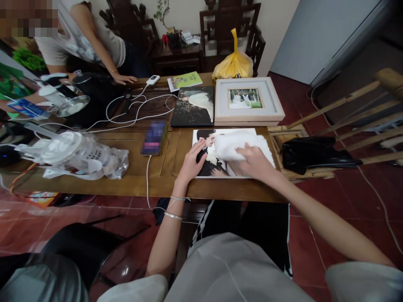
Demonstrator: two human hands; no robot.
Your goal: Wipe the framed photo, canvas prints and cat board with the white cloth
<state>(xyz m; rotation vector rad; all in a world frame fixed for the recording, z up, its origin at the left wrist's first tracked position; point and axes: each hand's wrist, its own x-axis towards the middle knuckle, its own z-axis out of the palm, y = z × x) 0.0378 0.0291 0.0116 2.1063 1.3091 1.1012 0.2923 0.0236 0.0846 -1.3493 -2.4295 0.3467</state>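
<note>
White cloth [231, 144], under right grip [255, 162], on photo [217, 167]

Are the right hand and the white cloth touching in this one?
Touching. The head view shows it: the right hand bears on the white cloth, which bunches around it with no gap between.

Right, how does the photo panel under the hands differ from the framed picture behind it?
The photo panel is partly covered by the left hand and the white cloth in the right hand; the framed picture is uncovered. The photo panel looks frameless and thin, while the framed picture looks deeper, with a pale border. Both lie on the wooden table, picture side up.
</note>
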